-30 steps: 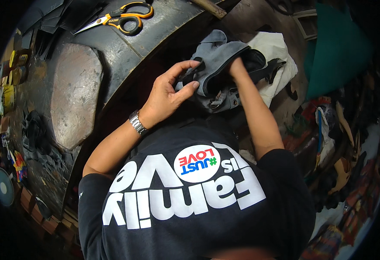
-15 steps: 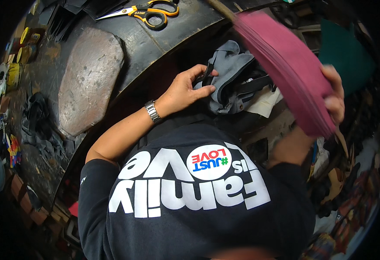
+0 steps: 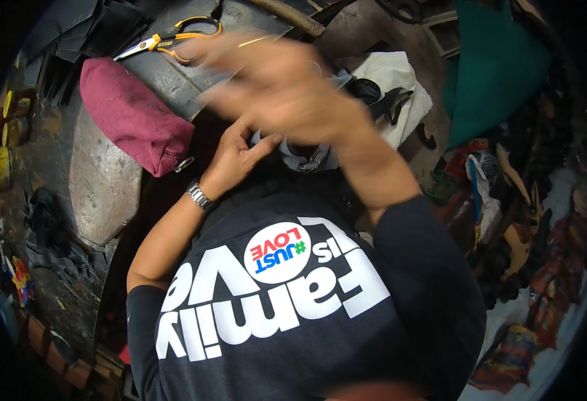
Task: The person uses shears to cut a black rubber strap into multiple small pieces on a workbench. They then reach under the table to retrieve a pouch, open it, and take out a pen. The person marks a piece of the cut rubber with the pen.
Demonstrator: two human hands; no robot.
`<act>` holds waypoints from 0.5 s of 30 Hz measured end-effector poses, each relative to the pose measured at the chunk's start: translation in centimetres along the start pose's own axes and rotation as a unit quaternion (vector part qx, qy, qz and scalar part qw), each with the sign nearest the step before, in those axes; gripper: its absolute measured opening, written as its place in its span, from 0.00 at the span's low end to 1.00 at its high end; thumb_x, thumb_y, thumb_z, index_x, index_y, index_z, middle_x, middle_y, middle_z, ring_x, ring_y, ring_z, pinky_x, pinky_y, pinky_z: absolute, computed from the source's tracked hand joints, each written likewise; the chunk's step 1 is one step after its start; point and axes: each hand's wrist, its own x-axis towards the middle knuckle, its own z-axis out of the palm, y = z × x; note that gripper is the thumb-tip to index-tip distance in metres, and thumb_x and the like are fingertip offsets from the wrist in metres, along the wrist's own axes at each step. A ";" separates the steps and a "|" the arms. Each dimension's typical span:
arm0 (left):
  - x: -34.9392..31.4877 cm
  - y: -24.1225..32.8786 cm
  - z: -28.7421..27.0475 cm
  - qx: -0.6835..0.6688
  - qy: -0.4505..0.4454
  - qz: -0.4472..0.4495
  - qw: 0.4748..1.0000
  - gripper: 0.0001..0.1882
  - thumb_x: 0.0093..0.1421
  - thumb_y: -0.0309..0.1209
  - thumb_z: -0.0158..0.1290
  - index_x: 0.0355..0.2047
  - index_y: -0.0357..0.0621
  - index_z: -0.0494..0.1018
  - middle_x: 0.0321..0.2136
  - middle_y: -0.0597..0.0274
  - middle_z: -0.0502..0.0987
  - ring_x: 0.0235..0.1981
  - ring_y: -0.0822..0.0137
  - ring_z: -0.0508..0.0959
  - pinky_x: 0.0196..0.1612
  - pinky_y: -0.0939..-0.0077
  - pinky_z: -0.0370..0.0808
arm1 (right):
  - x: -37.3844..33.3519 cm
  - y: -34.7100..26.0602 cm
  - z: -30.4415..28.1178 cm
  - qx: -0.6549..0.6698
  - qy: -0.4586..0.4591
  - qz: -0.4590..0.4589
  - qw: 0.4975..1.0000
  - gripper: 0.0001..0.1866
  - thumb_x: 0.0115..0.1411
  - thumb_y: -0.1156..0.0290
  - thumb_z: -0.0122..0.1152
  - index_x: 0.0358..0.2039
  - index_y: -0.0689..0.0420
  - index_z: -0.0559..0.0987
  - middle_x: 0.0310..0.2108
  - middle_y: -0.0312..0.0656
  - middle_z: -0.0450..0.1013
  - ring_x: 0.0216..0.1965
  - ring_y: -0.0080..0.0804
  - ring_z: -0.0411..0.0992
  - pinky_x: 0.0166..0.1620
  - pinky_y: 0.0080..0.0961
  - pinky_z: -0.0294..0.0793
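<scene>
My left hand (image 3: pixel 237 155), with a metal-band watch above it, is closed at the near-left edge of a grey cloth bag (image 3: pixel 307 159), thumb toward the cloth. Its fingertips are partly hidden. Above it my right hand (image 3: pixel 273 83) reaches across toward the left, smeared by motion; whether it holds anything does not show. It covers much of the bag. A maroon cloth pouch (image 3: pixel 136 117) with a metal ring at its near end lies across the top of a worn stone slab (image 3: pixel 103 194), left of both hands.
Scissors with orange and black handles (image 3: pixel 183 40) lie on the dark bench behind the pouch. White cloth (image 3: pixel 390 87) is at the bag's right, green material (image 3: pixel 494 73) farther right. Yellow containers (image 3: pixel 13 120) line the left. Dark scraps (image 3: pixel 49 220) lie beside the slab.
The maroon pouch has gone from my right hand, raised at the right, to the slab at the left. My right hand has swung left across the bag. My left hand stays by it.
</scene>
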 end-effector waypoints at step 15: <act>1.3 1.2 1.2 0.011 0.036 0.046 0.998 0.48 0.56 0.23 0.59 0.69 0.48 0.41 0.66 0.62 0.54 0.45 0.75 0.69 0.50 0.77 0.69 | -17.2 7.2 -18.2 -0.390 -0.087 0.438 0.805 0.14 0.46 0.74 0.56 0.35 0.54 0.81 0.35 0.46 0.78 0.37 0.43 0.76 0.45 0.34 0.73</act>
